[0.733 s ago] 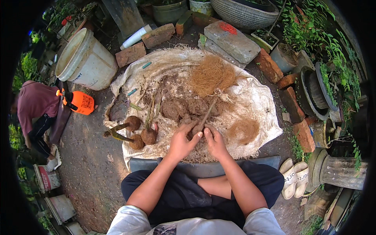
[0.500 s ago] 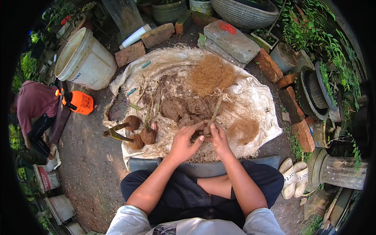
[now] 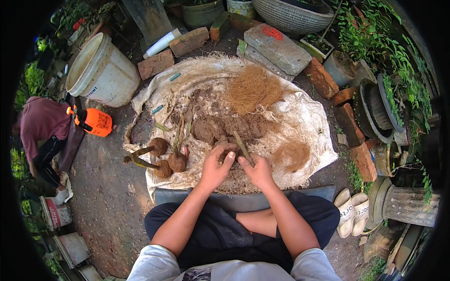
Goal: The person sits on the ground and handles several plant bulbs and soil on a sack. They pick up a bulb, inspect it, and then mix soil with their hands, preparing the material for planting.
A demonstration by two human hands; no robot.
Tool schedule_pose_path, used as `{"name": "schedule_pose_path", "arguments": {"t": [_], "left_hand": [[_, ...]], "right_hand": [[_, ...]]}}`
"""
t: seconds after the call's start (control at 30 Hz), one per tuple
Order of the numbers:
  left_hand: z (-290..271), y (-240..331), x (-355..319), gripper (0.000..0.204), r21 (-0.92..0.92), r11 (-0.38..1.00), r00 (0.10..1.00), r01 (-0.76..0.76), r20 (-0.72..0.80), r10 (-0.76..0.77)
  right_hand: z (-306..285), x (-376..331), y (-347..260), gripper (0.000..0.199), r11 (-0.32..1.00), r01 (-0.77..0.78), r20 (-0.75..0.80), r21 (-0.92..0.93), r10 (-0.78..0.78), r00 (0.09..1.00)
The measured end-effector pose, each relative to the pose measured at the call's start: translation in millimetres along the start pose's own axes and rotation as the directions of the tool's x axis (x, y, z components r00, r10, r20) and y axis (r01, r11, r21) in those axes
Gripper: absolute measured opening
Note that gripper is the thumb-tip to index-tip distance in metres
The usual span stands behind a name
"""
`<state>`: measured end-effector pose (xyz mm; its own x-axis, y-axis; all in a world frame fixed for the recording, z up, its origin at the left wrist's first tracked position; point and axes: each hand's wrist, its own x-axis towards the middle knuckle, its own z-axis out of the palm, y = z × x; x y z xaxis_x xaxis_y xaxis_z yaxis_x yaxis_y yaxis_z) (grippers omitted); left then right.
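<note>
A long green leaf cutting (image 3: 241, 144) is pinched in my right hand (image 3: 258, 169), its tip pointing away from me. Beside it, my left hand (image 3: 216, 165) has curled fingers close to the wet mud (image 3: 213, 130); what they hold is hidden. Both hands are over a dirty white woven sack (image 3: 309, 131). To the left lie several brown fibre-wrapped balls with leaves, among them one ball (image 3: 177, 162) nearest my left hand. A large clump of brown coconut fibre (image 3: 253, 90) rests beyond the mud, and a smaller fibre clump (image 3: 291, 156) is right of my right hand.
A white bucket (image 3: 105, 70) and an orange pump sprayer (image 3: 95, 122) stand at the left, near a crouching person (image 3: 44, 122). Bricks, a stone block (image 3: 277, 49) and pots border the sack. Sandals (image 3: 351, 211) sit by my right knee. Two small green pieces (image 3: 175, 77) lie on the sack.
My hands have drawn slightly apart. The leaf cutting has come nearer to me and now tilts left at its far end. My left hand has turned, its thumb pointing up.
</note>
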<state>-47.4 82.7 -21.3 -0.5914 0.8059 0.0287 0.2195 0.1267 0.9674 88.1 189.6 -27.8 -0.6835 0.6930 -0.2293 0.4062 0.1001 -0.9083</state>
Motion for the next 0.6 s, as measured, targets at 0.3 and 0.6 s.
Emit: {"name": "schedule_pose_path", "arguments": {"t": [0.3, 0.6], "left_hand": [[-3.1, 5.6, 0.0, 0.024, 0.077, 0.995, 0.993, 0.061, 0.094, -0.068], [-3.4, 5.1, 0.9, 0.021, 0.038, 0.999, 0.995, -0.033, 0.093, 0.03]], "right_hand": [[0.5, -0.8, 1.3, 0.028, 0.977, 0.094, 0.055, -0.192, -0.085, 0.995], [-2.5, -1.5, -5.0, 0.041, 0.992, 0.069, 0.092, -0.104, -0.059, 0.994]]}}
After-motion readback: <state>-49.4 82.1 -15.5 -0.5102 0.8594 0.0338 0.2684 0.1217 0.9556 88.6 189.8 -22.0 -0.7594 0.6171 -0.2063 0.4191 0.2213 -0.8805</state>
